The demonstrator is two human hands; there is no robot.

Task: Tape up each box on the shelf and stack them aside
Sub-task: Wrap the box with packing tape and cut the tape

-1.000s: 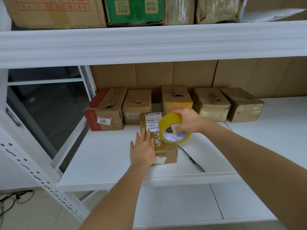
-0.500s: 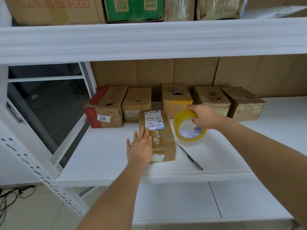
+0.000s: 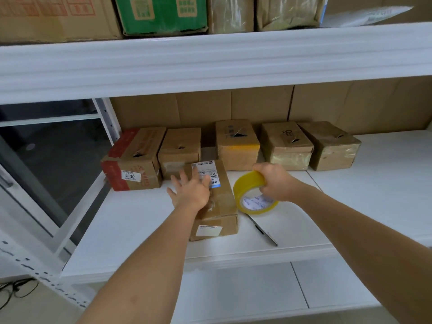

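A long brown cardboard box [image 3: 222, 202] with a white shipping label lies on the white shelf [image 3: 145, 225], its short end toward me. My left hand [image 3: 190, 191] rests flat on its top with fingers spread. To the right of the box, my right hand [image 3: 274, 183] grips a yellow tape roll [image 3: 253, 195] by its rim, low over the shelf. Behind them stands a row of several brown boxes, from a red-printed box [image 3: 133, 160] at the left to a plain box [image 3: 329, 146] at the right.
A dark knife or pen [image 3: 263, 230] lies on the shelf under the tape roll, near the front edge. The upper shelf [image 3: 210, 59] carries large cartons and a green box [image 3: 161, 14]. Cardboard lines the back wall. The shelf's right part is bare white.
My right hand has carried the tape roll off the box top, to the right and down toward the shelf. My left hand has slid forward along the box and spread its fingers.
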